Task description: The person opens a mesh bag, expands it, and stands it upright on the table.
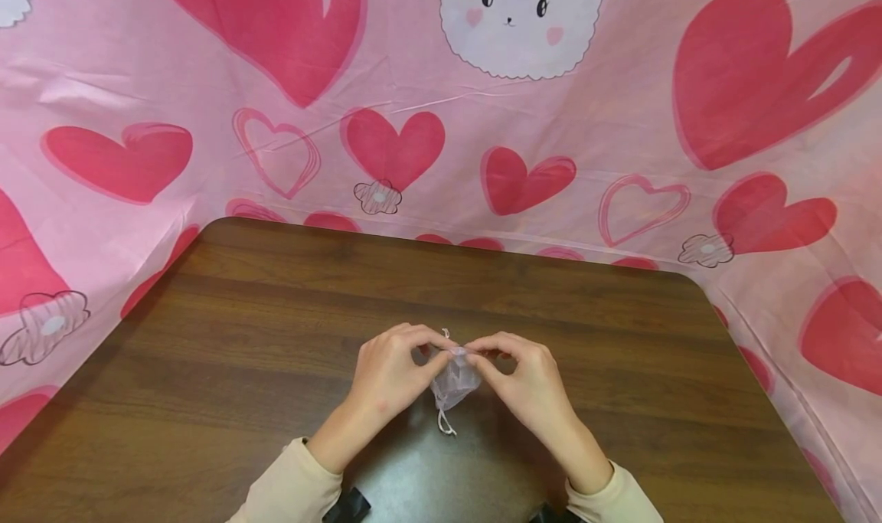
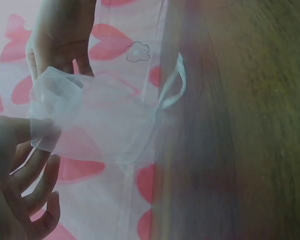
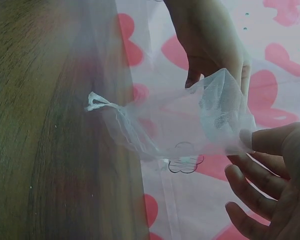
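Note:
A small sheer white drawstring pouch (image 1: 456,385) hangs between both hands above the table, near its middle. Its left side is pinched between thumb and forefinger of my left hand (image 1: 394,368). My right hand (image 1: 527,377) pinches the opposite side the same way. In the left wrist view the thin mesh of the pouch (image 2: 105,115) lets the hearts behind show through. White cord loops (image 3: 101,102) stick out at one end of it in the right wrist view. I cannot make out anything inside the pouch.
A dark brown wooden table (image 1: 276,301) lies under the hands. Behind it and along its sides hangs a pink cloth (image 1: 427,63) printed with hearts. Beige sleeves (image 1: 292,485) cover the forearms, and a black strap (image 1: 347,505) shows beside the left one.

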### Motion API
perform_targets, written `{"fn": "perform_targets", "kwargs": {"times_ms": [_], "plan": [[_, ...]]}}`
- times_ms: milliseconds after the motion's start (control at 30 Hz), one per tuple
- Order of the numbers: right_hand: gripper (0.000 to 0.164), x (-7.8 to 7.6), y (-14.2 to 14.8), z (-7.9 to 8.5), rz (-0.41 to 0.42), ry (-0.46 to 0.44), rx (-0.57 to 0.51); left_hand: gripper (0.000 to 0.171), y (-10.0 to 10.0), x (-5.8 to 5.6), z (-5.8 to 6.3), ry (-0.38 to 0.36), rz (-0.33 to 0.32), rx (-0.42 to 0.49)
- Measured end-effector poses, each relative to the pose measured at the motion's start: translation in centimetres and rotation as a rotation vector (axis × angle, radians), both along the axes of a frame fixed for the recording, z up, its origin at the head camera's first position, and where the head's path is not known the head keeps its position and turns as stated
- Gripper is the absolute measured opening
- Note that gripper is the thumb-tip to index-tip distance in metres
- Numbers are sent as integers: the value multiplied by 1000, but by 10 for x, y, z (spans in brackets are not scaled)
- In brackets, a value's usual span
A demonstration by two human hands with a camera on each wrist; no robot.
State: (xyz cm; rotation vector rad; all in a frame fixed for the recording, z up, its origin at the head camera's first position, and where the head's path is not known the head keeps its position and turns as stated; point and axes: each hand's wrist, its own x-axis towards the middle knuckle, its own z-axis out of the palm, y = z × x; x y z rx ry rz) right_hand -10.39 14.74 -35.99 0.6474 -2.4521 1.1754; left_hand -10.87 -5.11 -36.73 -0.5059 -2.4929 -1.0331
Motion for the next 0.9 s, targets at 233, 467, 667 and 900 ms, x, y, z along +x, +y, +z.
{"fn": "perform_targets", "kwargs": {"times_ms": [233, 467, 667, 900], "plan": [[12, 0, 1, 0, -4, -12, 29, 13, 0, 0, 0, 3, 21, 10], [11, 0, 1, 0, -2, -18, 28, 19, 0, 0, 1, -5, 18, 14], [14, 0, 1, 0, -8, -10, 16, 21, 0, 0, 1, -10, 8, 12], [21, 0, 0, 0, -53, 44, 17, 23, 1, 1, 1, -16, -43, -8]]}}
